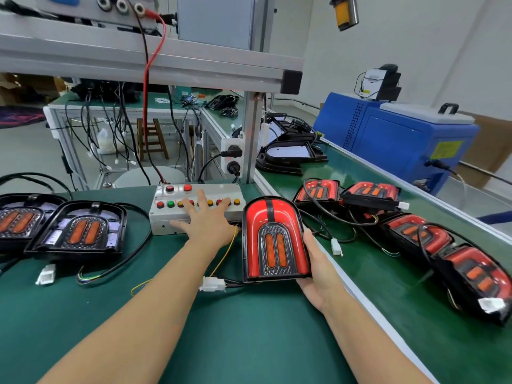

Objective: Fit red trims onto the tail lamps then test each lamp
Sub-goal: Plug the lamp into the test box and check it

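A trimmed tail lamp (275, 239) was held upright in the right hand (318, 273) while the left hand's (207, 223) spread fingers were laid on the test box (194, 206), each button best pressed singly.

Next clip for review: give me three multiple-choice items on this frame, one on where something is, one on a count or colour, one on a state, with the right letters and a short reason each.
1. Where is the left hand?
A. on the button box
B. on the blue machine
C. on a wooden stool

2. How many lamps without red trim lie at the left of the bench?
A. none
B. two
C. five

3. What state is the held tail lamp in?
A. bare, no trim
B. red trim fitted, its cable joined at a white connector
C. lying face down

Answers: 1 A, spread fingers rest over the buttons. 2 B, two black-framed lamps lie there. 3 B, red trim covers its face while the right hand grips its edge.
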